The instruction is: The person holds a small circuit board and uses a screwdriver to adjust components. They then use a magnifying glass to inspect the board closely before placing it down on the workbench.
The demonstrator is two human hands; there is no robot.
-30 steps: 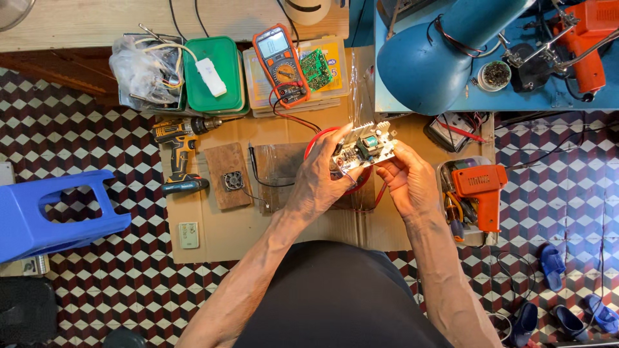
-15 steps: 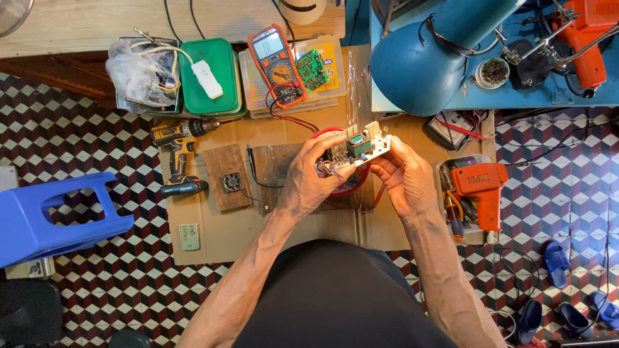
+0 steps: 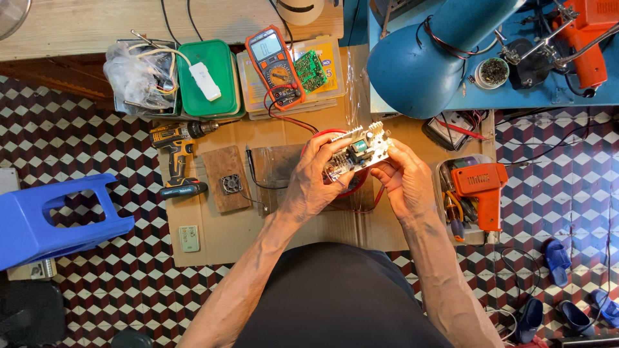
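Note:
Both hands hold up a small pale circuit board (image 3: 358, 152) with a teal part and a finned metal piece on it. My left hand (image 3: 317, 179) grips its left end from below. My right hand (image 3: 403, 182) pinches its right end. The board is tilted, above a sheet of brown cardboard (image 3: 213, 238) on the floor. A red wire loop (image 3: 322, 134) shows behind the board.
An orange multimeter (image 3: 273, 66) and a green circuit board (image 3: 311, 71) lie at the back, beside a green box (image 3: 207, 80). A yellow drill (image 3: 175, 158) lies left. An orange soldering gun (image 3: 480, 191) sits right. A blue lamp (image 3: 425, 58) hangs overhead; a blue stool (image 3: 51, 219) stands left.
The hands have turned the board a little and shifted it slightly; both still hold it. Nothing else has moved.

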